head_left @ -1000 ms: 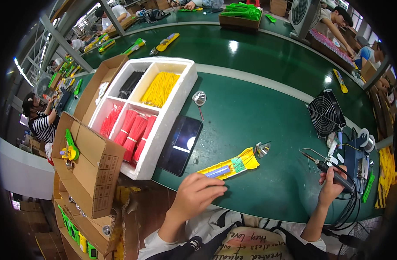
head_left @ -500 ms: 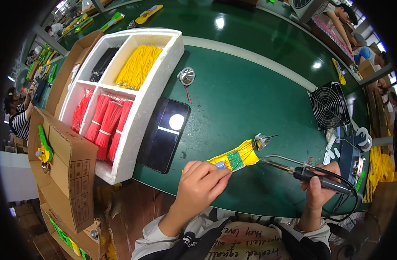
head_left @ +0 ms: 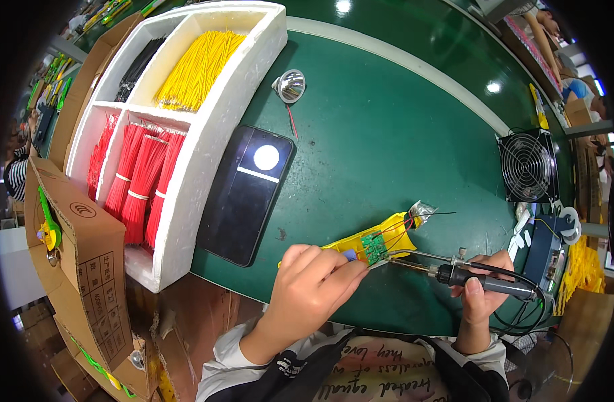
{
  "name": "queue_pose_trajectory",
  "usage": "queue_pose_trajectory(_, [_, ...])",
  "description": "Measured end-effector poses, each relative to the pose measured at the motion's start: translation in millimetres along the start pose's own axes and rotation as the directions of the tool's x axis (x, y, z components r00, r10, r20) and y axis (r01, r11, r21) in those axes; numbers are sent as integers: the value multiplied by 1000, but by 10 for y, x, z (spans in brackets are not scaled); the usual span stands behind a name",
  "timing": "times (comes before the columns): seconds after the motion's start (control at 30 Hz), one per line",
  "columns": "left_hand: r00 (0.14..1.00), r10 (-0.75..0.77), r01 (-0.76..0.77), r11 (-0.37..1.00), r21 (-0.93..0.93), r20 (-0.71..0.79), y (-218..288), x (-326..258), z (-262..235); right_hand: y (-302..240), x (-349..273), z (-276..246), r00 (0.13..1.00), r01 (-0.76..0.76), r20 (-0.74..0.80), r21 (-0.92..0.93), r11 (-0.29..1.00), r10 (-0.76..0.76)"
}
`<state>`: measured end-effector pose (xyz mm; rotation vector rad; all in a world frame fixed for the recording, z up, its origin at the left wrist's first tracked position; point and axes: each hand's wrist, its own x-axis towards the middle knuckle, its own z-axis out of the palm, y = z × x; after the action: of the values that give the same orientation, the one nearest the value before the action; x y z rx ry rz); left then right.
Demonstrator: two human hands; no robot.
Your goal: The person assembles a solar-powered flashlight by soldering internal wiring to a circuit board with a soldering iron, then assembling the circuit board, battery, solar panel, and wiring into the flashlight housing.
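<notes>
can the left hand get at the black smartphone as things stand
Probably yes: only green tabletop shows between the left hand and the black smartphone, with nothing visible blocking, though that hand is occupied at the yellow housing.

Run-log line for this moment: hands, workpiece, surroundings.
left hand: holding yellow housing | right hand: holding soldering iron, tip at green circuit board | nearby: phone, foam wire box, fan
</notes>
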<state>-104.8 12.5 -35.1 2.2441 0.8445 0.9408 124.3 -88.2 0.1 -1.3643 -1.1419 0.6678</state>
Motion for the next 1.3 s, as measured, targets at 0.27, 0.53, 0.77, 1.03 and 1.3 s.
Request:
queue_pose_trajectory(0.27, [1000,4,-4,1000,1,-8,-8,-5,17,43,-8,40,999,-13,-54,-63,998,10])
queue_pose_trajectory(0.53, [1000,-3,3,1000,-10,-18,-1,5,19,29,-19,46,999,-18,-47,-66,998,15])
queue_pose_trajectory(0.77, [998,3,-4,1000,-18,-56,-18,-9,39,12,-14,-3,1000,7,-5,-23,1000,-7])
queue_pose_trajectory(1.03, [997,1,-2,1000,-18,-74,-23,-8,70,23,-13,-45,1000,-3,-6,-8,1000,3])
queue_pose_trajectory(1.3, [997,-10,8,1000,-13,-81,-16,-14,54,12,-14,-44,999,25,21,-14,1000,-25])
